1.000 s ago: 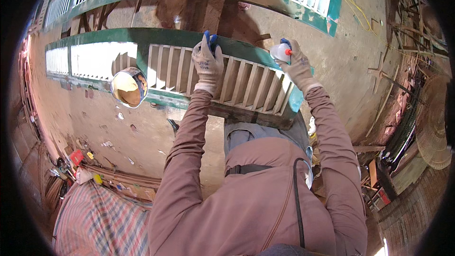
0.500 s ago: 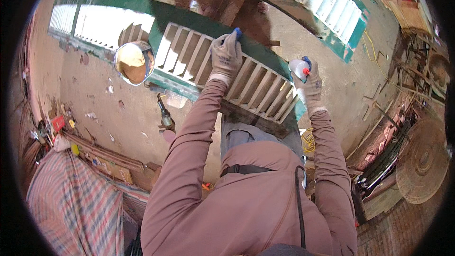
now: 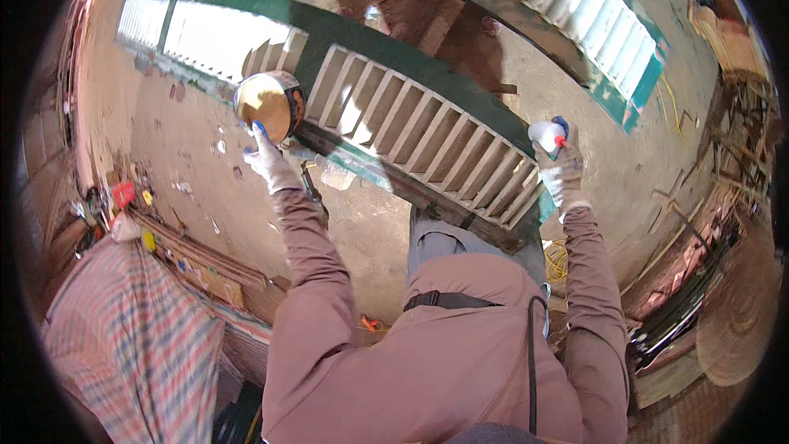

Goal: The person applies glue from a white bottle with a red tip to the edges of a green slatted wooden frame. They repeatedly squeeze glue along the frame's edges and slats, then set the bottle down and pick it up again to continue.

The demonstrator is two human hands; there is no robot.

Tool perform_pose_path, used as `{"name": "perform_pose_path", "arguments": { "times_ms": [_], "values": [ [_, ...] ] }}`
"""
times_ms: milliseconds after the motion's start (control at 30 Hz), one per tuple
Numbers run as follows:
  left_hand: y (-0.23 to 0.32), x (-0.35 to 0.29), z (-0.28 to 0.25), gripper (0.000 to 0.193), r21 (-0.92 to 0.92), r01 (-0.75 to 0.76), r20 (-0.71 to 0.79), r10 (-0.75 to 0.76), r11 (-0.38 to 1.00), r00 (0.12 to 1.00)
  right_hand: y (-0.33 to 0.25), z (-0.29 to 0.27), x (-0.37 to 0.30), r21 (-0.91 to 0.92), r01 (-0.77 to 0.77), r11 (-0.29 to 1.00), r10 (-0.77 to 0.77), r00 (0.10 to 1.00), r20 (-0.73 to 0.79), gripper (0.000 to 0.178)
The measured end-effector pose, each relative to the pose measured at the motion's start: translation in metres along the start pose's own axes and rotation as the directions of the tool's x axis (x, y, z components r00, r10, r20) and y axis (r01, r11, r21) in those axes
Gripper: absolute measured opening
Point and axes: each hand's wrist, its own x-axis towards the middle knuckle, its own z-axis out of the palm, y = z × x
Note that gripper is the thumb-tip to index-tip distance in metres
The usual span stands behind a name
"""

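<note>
My left hand (image 3: pixel 271 160), in a pale glove with blue fingertips, is at the near rim of a round bucket (image 3: pixel 293 99) and seems to grip it. The bucket holds a tan, powdery material and leans toward me. In my right hand (image 3: pixel 562 171), also gloved, is a white squeeze bottle (image 3: pixel 543 133) with a red tip, held above the right end of a louvered wooden shutter (image 3: pixel 436 138). The shutter has a green frame and bare slats. It lies lengthwise before me, with the bucket against its near edge.
A second green louvered shutter (image 3: pixel 567 0) lies beyond at the upper right. On the floor, a power tool (image 3: pixel 316 191) is partly hidden by my left forearm. A yellow cord (image 3: pixel 556 261) is coiled near my right arm. Striped cloth (image 3: pixel 136 321) covers something at the lower left.
My left hand has left the shutter's slats and moved left to the bucket, which now leans toward me. My right hand still holds the bottle. The view has shifted slightly.
</note>
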Motion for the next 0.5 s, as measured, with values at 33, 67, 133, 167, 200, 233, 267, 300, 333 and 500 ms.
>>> {"name": "perform_pose_path", "arguments": {
  "times_ms": [33, 67, 133, 167, 200, 233, 267, 300, 333, 500],
  "values": [
    [-0.010, 0.027, -0.001, 0.077, -0.112, 0.271, 0.292, -0.229, 0.956, 0.929, 0.001, 0.001, 0.000, 0.025, 0.025, 0.999, -0.024, 1.000, -0.018, 0.066],
    [-0.022, 0.046, -0.002, 0.068, -0.105, 0.423, 0.484, -0.326, 0.900, 0.812, 0.004, 0.006, 0.002, 0.000, 0.053, 0.999, -0.053, 0.998, -0.030, 0.065],
    [-0.048, 0.078, -0.023, 0.053, -0.174, 0.409, 0.597, -0.234, 0.896, 0.767, -0.006, 0.006, 0.002, 0.021, 0.031, 0.999, -0.030, 0.999, -0.014, 0.064],
    [-0.028, 0.061, -0.007, 0.045, -0.107, 0.324, 0.597, -0.200, 0.940, 0.777, -0.005, 0.003, -0.001, -0.021, 0.114, 0.993, -0.115, 0.989, -0.088, 0.065],
    [0.000, 0.043, -0.001, 0.039, -0.036, 0.230, 0.585, -0.166, 0.973, 0.794, -0.004, 0.001, -0.005, -0.027, 0.066, 0.997, -0.068, 0.994, -0.086, 0.067],
    [0.010, 0.041, -0.007, 0.038, 0.001, 0.033, 0.514, -0.029, 0.999, 0.857, -0.005, 0.003, -0.004, -0.038, 0.086, 0.996, -0.089, 0.991, -0.100, 0.068],
    [0.021, 0.040, -0.010, 0.038, 0.052, -0.161, 0.444, 0.122, 0.986, 0.888, -0.005, 0.004, -0.004, -0.049, 0.105, 0.993, -0.110, 0.987, -0.114, 0.069],
    [0.031, 0.037, -0.010, 0.037, 0.160, -0.267, 0.485, 0.160, 0.950, 0.860, -0.005, 0.003, -0.004, -0.039, 0.080, 0.996, -0.084, 0.991, -0.102, 0.069],
    [0.056, 0.018, -0.009, 0.036, 0.258, -0.371, 0.531, 0.190, 0.892, 0.826, -0.005, 0.003, -0.004, -0.032, 0.052, 0.998, -0.055, 0.994, -0.091, 0.069],
    [0.176, -0.098, 0.026, 0.044, -0.262, -0.333, 0.833, 0.387, 0.905, 0.396, -0.008, 0.004, -0.005, -0.037, 0.050, 0.998, -0.055, 0.992, -0.116, 0.069]
  ]
}}
